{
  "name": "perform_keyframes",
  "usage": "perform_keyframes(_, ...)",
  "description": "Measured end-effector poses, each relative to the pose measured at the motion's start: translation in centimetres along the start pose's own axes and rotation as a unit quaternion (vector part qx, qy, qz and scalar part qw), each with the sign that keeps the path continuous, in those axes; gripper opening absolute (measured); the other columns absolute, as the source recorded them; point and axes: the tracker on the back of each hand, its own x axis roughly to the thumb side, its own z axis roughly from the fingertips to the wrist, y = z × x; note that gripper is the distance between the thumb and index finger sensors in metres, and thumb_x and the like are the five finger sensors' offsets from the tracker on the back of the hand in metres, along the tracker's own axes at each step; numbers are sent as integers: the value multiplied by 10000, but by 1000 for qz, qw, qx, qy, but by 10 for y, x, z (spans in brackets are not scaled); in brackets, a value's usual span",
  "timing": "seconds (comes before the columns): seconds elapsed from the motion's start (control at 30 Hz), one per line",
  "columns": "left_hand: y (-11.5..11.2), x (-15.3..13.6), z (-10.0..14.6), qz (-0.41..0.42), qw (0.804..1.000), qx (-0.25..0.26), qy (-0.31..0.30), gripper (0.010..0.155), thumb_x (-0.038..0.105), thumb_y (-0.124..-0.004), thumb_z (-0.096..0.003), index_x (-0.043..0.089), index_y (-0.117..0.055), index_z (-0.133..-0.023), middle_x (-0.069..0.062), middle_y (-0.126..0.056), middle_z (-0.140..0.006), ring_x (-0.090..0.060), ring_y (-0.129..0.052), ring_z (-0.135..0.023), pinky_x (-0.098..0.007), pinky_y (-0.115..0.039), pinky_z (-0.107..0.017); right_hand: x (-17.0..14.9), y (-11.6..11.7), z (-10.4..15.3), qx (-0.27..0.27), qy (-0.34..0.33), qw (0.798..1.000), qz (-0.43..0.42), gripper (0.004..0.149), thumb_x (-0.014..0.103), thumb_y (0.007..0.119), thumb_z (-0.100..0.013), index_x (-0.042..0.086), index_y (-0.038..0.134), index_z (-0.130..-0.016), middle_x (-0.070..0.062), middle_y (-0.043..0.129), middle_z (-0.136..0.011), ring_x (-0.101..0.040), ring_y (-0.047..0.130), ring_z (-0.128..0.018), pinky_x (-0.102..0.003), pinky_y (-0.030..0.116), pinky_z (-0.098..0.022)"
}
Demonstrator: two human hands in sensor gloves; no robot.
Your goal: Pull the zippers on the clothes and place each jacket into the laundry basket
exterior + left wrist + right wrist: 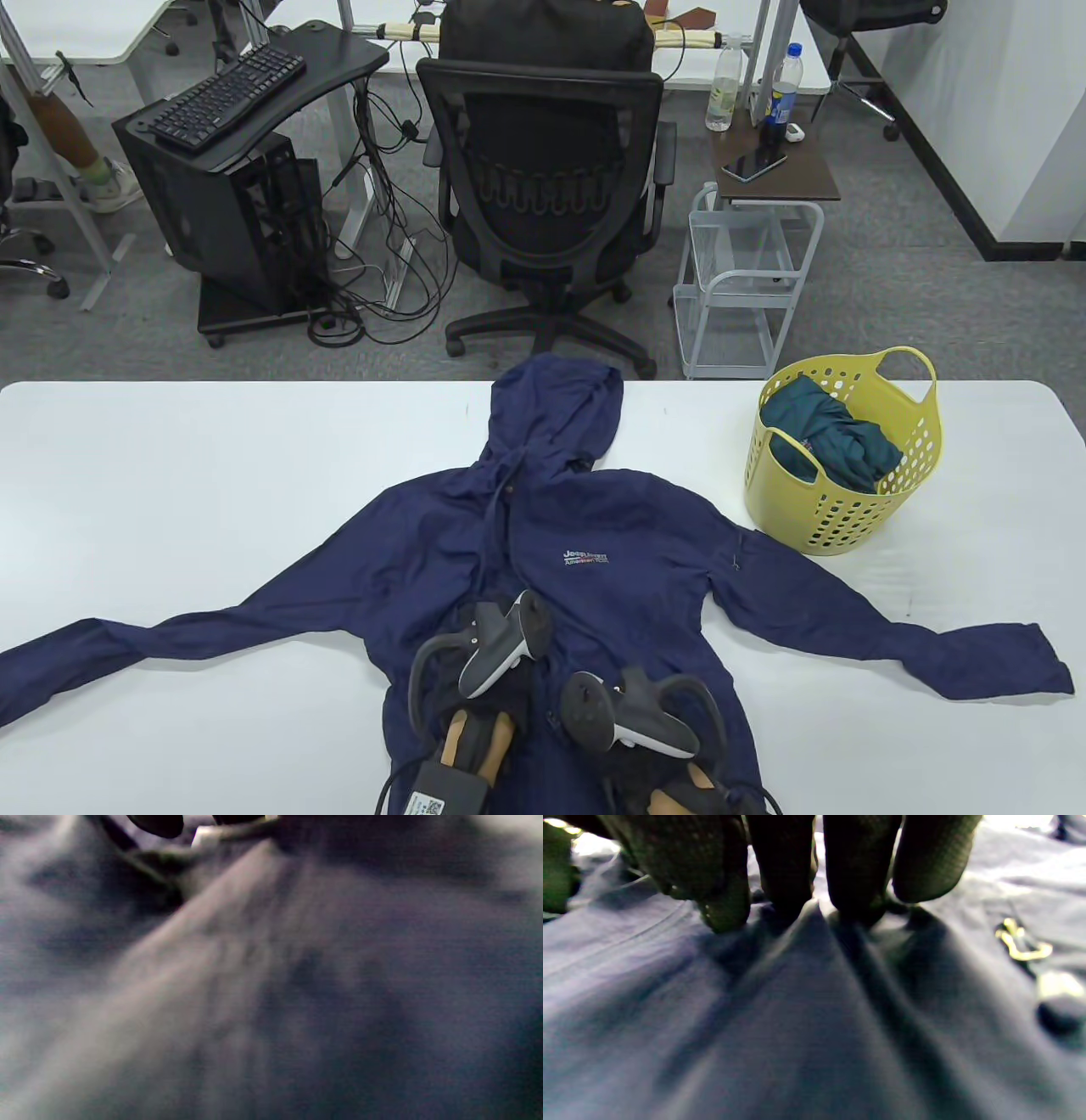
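- Navy hooded jacket (594, 543) flat, sleeves spread, hood at far table (170, 475) edge.
- Your right hand (632, 722) fingertips (793, 895) press fabric, not gripping; left hand (496, 658) grip: can't tell.
- Yellow laundry basket (848, 501) right, teal garment (827, 433) inside; table left side free.

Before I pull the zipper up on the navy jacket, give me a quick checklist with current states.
1. Navy jacket spread flat on the table: ok.
2. Right hand fingers pressing the fabric: ok.
3. Left hand on the zipper pull: cannot tell, its wrist view is blurred.
4. Zipper already closed: cannot tell.
5. Yellow basket upright with room: ok, a teal jacket lies inside.
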Motion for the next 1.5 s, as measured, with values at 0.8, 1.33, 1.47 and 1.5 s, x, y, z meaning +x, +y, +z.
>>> perform_keyframes(0.8, -13, 42, 14, -14, 996, -59, -63, 548, 382, -657, -436, 593, -587, -938, 179, -539, -1146, -250, -567, -1070, -584, -542, -721, -49, 0, -12, -86, 56, 994, -40, 420, 450, 797, -471, 349, 845, -876, 13, 788, -1074, -391, 769, -945, -573, 680, -664)
perform_keyframes(1.33, -16, 0, -13, 28, 998, -59, 7, 545, 393, -650, -439, 663, -545, -900, 239, -452, -1149, -182, -452, -1092, -567, -459, -754, 3, -10, 10, -40, -66, 997, 21, 416, 395, 803, -477, 309, 871, -878, 31, 830, -1062, -362, 751, -990, -614, 606, -692)
perform_keyframes(1.47, -16, -8, -16, 44, 997, -54, 14, 541, 393, -651, -439, 663, -557, -898, 238, -453, -1151, -179, -445, -1096, -570, -446, -757, 12, -7, 15, 14, -74, 997, 33, 417, 393, 787, -489, 312, 850, -894, 26, 802, -1081, -387, 769, -978, -610, 623, -688)
perform_keyframes(1.5, -16, -7, -15, 43, 998, -53, 11, 541, 392, -652, -439, 657, -559, -901, 233, -457, -1152, -184, -444, -1097, -573, -445, -756, 12, -4, 13, 21, -70, 997, 32, 416, 393, 787, -489, 312, 850, -893, 20, 797, -1083, -397, 765, -977, -612, 624, -685)
